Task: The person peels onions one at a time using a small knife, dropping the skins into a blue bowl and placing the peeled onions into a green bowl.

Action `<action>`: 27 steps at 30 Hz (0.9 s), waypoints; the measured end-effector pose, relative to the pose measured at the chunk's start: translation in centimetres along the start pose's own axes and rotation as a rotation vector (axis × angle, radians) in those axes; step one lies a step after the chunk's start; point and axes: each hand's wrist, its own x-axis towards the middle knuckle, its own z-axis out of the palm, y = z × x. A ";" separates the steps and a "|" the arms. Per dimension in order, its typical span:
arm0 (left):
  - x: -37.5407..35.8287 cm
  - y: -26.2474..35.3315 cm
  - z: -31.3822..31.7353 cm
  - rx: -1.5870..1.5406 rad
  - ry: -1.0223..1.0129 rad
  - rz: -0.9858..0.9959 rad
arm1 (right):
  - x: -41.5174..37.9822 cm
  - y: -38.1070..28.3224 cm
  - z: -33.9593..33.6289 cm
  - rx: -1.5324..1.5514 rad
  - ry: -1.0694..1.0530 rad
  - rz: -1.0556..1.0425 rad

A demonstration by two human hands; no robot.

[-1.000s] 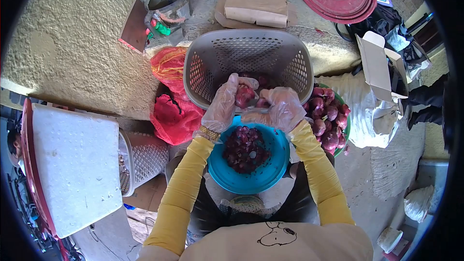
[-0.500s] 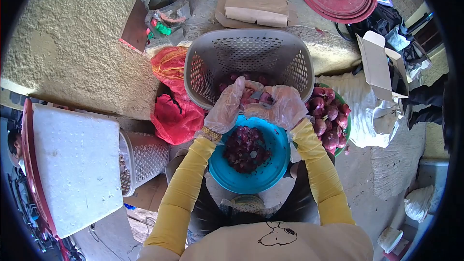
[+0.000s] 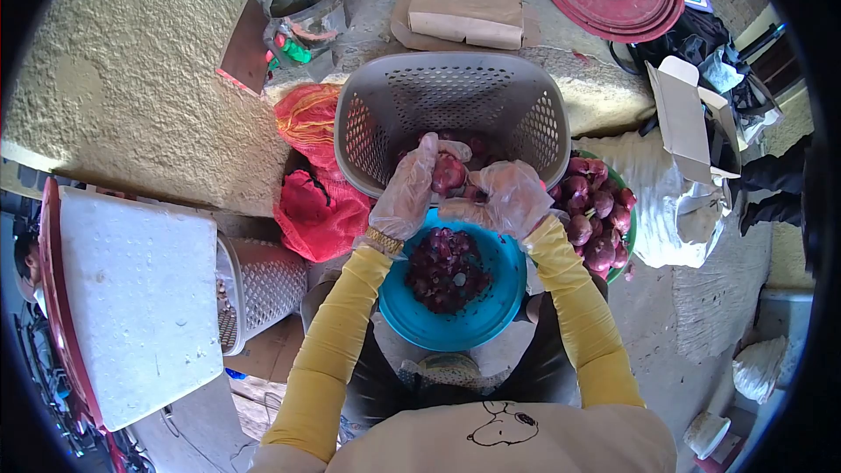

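My left hand [image 3: 412, 191], in a clear plastic glove, grips a red onion [image 3: 448, 173] over the near rim of a grey-brown perforated basket [image 3: 448, 79]. My right hand [image 3: 512, 194], gloved the same way, is closed beside the onion; a small dark reddish thing shows at its fingers, too hidden to name. More red onions [image 3: 477, 142] lie at the bottom of the basket. Below both hands, a blue basin [image 3: 399, 307] holds dark onion skins and scraps [image 3: 447, 271]. A green-rimmed container [image 3: 629, 241] heaped with whole red onions [image 3: 599, 252] stands by my right wrist.
A red mesh sack [image 3: 320, 223] lies left of the basket. Further left are a white foam slab [image 3: 140, 298] and a light perforated basket [image 3: 272, 289]. White sacking [image 3: 657, 201] and an open carton [image 3: 688, 123] lie to the right. A person's dark-clad legs [image 3: 775, 180] show at far right.
The onion has turned and come up into clear view in my left hand. My right hand has shifted slightly away to the right, and the grey sliver between the hands no longer shows.
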 end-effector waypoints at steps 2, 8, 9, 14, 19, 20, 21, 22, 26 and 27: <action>0.0 -0.1 -0.3 -0.008 0.050 0.044 | -0.1 -1.4 -1.2 0.073 0.005 0.046; 0.5 -0.6 0.6 0.232 0.077 0.142 | 0.3 -1.7 -1.8 0.061 0.066 0.278; 0.5 -0.7 0.6 0.232 0.076 0.142 | 0.4 -1.5 -1.7 0.061 0.066 0.278; 0.3 -0.5 1.2 -0.058 -0.031 0.069 | -0.2 -0.1 -0.9 -0.014 0.143 0.174; 0.3 -0.6 0.8 -0.056 -0.046 0.064 | 0.0 1.4 0.3 -0.100 0.120 0.164; 0.2 -0.4 1.0 -0.067 -0.037 0.057 | -0.2 2.2 1.1 -0.122 0.183 0.105; 0.0 -0.2 1.2 -0.068 -0.037 0.057 | -0.2 2.1 1.0 -0.123 0.182 0.105; -0.1 0.1 1.5 -0.059 -0.027 0.058 | -0.4 1.8 0.8 -0.086 0.197 0.104; -0.3 0.1 1.5 -0.172 -0.020 -0.001 | 0.0 0.3 -0.5 -0.008 0.080 0.204; -0.2 -0.1 1.4 -0.172 -0.019 -0.001 | 0.0 0.5 -0.3 -0.008 0.080 0.204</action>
